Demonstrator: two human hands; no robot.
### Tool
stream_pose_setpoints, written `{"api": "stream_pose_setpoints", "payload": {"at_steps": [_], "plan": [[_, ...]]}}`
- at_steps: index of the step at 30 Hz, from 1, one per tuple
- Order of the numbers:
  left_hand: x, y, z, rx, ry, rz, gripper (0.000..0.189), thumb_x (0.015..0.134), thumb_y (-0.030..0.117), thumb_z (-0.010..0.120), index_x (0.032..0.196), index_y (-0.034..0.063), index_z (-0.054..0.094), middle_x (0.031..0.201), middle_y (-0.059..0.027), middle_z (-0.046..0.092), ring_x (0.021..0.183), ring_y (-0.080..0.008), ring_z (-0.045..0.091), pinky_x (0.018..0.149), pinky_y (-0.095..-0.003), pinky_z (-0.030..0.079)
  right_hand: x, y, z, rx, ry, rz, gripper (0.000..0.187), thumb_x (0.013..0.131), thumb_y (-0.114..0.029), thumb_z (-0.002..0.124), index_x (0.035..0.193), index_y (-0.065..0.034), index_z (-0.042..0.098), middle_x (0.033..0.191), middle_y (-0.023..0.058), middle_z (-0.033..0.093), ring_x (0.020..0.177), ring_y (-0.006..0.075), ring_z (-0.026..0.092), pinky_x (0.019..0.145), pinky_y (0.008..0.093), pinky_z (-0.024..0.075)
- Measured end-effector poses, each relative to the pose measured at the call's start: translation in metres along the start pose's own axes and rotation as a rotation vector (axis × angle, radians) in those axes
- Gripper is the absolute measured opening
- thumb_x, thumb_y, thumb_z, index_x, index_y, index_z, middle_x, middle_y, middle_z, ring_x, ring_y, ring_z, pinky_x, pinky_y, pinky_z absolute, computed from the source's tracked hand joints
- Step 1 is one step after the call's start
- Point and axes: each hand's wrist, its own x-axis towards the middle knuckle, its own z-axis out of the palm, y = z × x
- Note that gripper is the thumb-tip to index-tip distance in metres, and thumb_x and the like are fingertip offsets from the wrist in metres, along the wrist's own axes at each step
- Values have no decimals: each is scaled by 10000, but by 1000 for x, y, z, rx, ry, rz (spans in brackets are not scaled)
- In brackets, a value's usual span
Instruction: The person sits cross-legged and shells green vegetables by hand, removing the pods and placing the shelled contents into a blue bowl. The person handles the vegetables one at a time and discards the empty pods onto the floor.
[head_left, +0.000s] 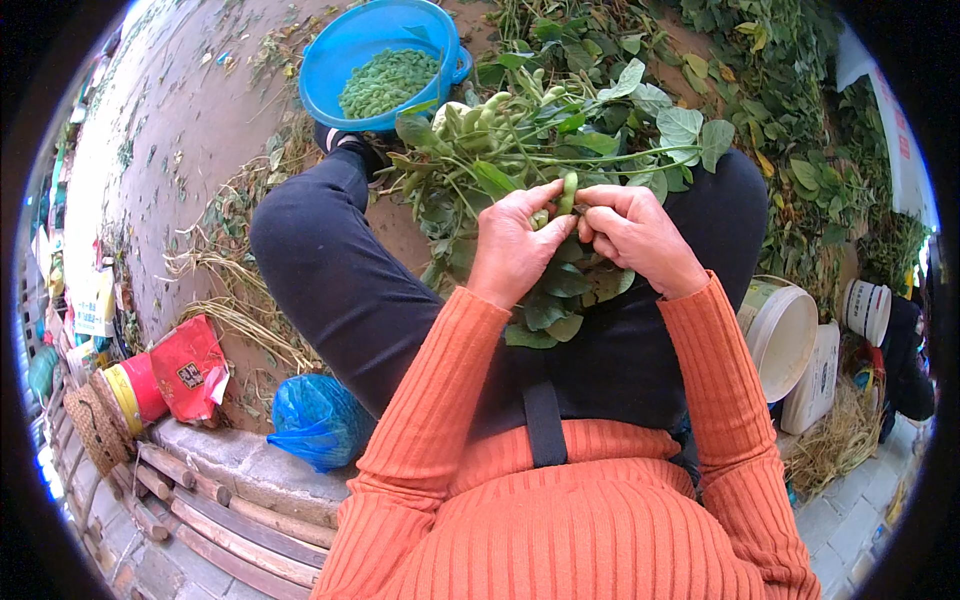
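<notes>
A plump green soybean pod (569, 193) stands upright between my two hands, above my lap. My left hand (511, 241) pinches it with thumb and fingertips, and more green shows among those fingers. From the other side, the fingertips of my right hand (637, 236) grip the same pod near its lower end. Cut soybean plants (480, 139) with pods, stems and broad leaves lie across my lap and between my knees, just beyond the hands. Past my left knee sits a blue plastic basin (330, 64) holding a heap of green beans (390, 84).
A tied blue plastic bag (319, 420) rests by my left hip, near a red bag (189, 367) and wooden poles (247, 536). On my right are a white bucket (784, 341), a white jug (814, 382) and piled bean plants (795, 150).
</notes>
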Motion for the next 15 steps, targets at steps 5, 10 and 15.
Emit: {"api": "stream_pose_setpoints", "payload": {"at_steps": [5,10,15], "plan": [[-1,1,0,42,6,24,398,777,76,712,1162,20,632,919,-31,671,824,-70,579,758,-233,480,-3,0,2,56,29,5,282,875,-56,484,1125,6,599,722,-6,574,487,2,404,392,153,283],[-1,4,0,64,2,24,406,765,67,715,1160,19,632,947,-46,670,838,-88,590,766,-241,483,-1,6,1,41,17,-14,263,882,-55,489,1110,11,603,724,-5,576,485,2,403,389,150,279],[-2,3,2,137,62,149,408,721,73,708,1122,41,644,834,-151,623,741,-241,617,695,-324,490,0,6,0,-54,8,-63,207,881,-47,484,1023,18,621,709,1,579,496,12,422,411,166,311]]}}
